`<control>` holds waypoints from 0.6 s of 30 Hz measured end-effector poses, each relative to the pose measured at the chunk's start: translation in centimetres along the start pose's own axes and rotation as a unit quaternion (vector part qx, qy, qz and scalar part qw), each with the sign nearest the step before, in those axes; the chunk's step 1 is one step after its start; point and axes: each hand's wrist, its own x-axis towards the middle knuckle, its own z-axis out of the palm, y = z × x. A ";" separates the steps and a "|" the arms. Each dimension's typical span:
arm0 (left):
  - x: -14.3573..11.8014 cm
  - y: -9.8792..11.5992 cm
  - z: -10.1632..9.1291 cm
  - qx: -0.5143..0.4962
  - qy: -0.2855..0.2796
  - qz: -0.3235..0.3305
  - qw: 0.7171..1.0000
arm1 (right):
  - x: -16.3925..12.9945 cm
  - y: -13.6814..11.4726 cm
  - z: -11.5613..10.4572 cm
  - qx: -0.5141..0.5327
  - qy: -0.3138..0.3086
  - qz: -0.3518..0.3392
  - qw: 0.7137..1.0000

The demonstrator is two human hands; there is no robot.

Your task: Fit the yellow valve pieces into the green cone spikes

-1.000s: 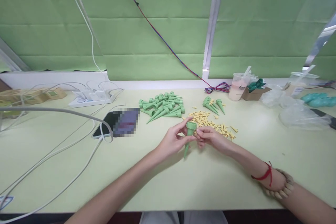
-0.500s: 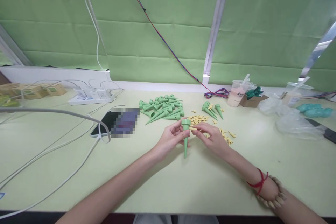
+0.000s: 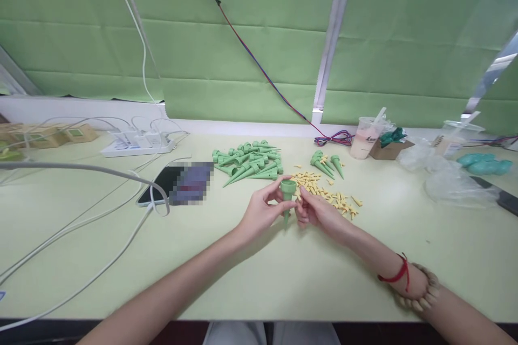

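Green spike (image 3: pixel 288 188) is held upright over the table (image 3: pixel 283 280), wide cup end up, point down; can't tell if the tip touches. L hand (image 3: pixel 259 214) pinches it btwn thumb & fingers, thumb across the shaft below the cup. R hand (image 3: pixel 324 216) is right beside it, thumb & fingertips closed on a small yellow peg (image 3: pixel 299 198), mostly hidden, at the spike's side; can't tell if it's seated in there. Loose yellow pcs (image 3: pixel 318 187) lie scattered just behind R hand. Behind & to the L: big heap of green spikes (image 3: pixel 253 161), lying every which way; behind & to the R, a smaller bunch (image 3: pixel 322 165) w/ yellow bits showing. Farther L: phone (image 3: pixel 156 183), then power strip (image 3: pixel 137 146) w/ white cables. Back R: plastic cup (image 3: pixel 361 143) w/ straw, next to a cardboard box (image 3: pixel 388 151).
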 end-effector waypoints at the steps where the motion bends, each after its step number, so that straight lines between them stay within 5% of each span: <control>1: 0.1 0.1 -0.1 -0.036 -0.006 -0.028 0.999 | -0.1 0.0 -0.1 -0.058 0.017 -0.031 0.998; 6: 0.3 0.6 -0.4 -0.128 -0.035 -0.100 0.986 | -0.3 -0.2 -1.1 -0.298 0.143 -0.222 0.917; 12: -0.1 0.5 -0.1 -0.106 -0.059 -0.103 0.987 | -0.1 0.6 -1.9 -0.448 0.143 -0.344 0.813; 15: -0.1 0.0 0.0 -0.071 -0.047 -0.081 0.993 | -0.1 0.7 -2.1 -0.487 0.114 -0.336 0.798; 18: -0.1 -0.5 0.1 -0.030 -0.048 -0.057 0.997 | -0.3 0.4 -2.1 -0.470 0.076 -0.293 0.829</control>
